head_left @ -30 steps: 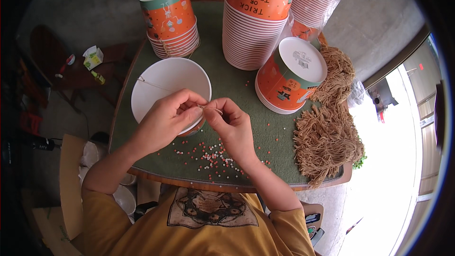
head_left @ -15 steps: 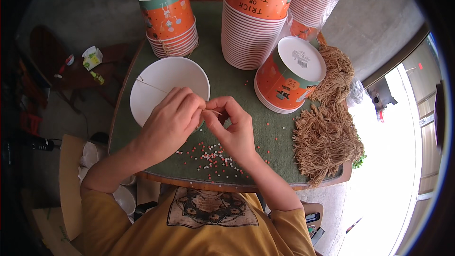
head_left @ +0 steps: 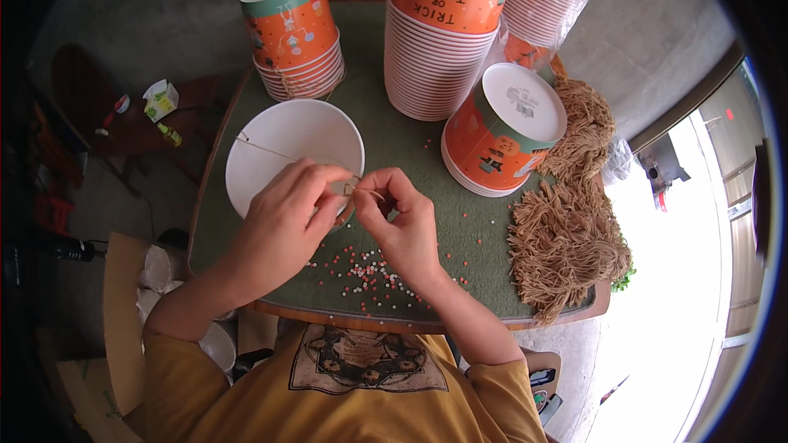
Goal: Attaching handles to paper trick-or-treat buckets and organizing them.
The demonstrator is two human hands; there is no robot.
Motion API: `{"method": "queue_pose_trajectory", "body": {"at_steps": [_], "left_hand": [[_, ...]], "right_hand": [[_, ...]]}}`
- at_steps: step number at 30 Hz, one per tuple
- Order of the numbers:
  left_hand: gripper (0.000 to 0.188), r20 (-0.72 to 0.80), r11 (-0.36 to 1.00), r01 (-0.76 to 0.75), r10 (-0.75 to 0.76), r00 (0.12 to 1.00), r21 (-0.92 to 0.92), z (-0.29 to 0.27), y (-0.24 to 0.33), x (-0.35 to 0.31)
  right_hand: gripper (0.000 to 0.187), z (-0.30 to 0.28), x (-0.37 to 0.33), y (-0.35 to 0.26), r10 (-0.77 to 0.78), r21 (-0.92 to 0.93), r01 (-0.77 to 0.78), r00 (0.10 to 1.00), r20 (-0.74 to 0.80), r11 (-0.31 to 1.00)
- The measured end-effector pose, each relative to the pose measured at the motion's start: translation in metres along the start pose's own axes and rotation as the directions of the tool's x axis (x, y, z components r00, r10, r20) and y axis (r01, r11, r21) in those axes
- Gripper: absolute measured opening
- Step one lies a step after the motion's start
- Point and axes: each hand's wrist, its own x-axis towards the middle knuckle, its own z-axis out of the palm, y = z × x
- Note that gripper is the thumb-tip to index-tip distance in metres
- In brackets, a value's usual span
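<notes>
A white-lined paper bucket (head_left: pixel 271 135) stands mouth up at the table's left, in front of me. A thin tan string (head_left: pixel 261 146) runs from a hole in its left wall across the mouth to my hands at the right rim. My left hand (head_left: pixel 287 217) is bent over that rim, fingers curled about the string, with index finger and thumb slightly apart beside a small loop. Close against it, my right hand (head_left: pixel 402 226) pinches the string between thumb and index finger; a short end sticks out. The left hand partly hides the bucket.
Red and white beads (head_left: pixel 373 275) lie scattered near the table's front edge. Brown string bundles (head_left: pixel 566 246) lie at the right. Upside-down orange buckets (head_left: pixel 492 143) stand nearby, with a tall stack (head_left: pixel 427 66) behind and another stack (head_left: pixel 291 29) at the far left. The table is green (head_left: pixel 394 148).
My left index finger and thumb have spread apart, and the hand has shifted slightly left and down. A string loop now shows between the hands. My right hand keeps its pinch.
</notes>
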Motion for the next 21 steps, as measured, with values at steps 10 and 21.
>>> {"method": "queue_pose_trajectory", "body": {"at_steps": [10, 21], "left_hand": [[0.011, 0.036, 0.986, 0.1, -0.096, 0.995, -0.13, 0.007, -0.012, 0.004], [0.019, 0.118, 0.94, 0.179, -0.15, 0.982, -0.291, 0.007, -0.008, 0.002]], "right_hand": [[0.007, 0.003, -0.004, 0.0, -0.038, -0.051, 0.038, 0.999, -0.006, 0.998], [0.009, 0.006, -0.007, 0.005, 0.091, 0.298, -0.093, 0.996, 0.02, 0.95]]}}
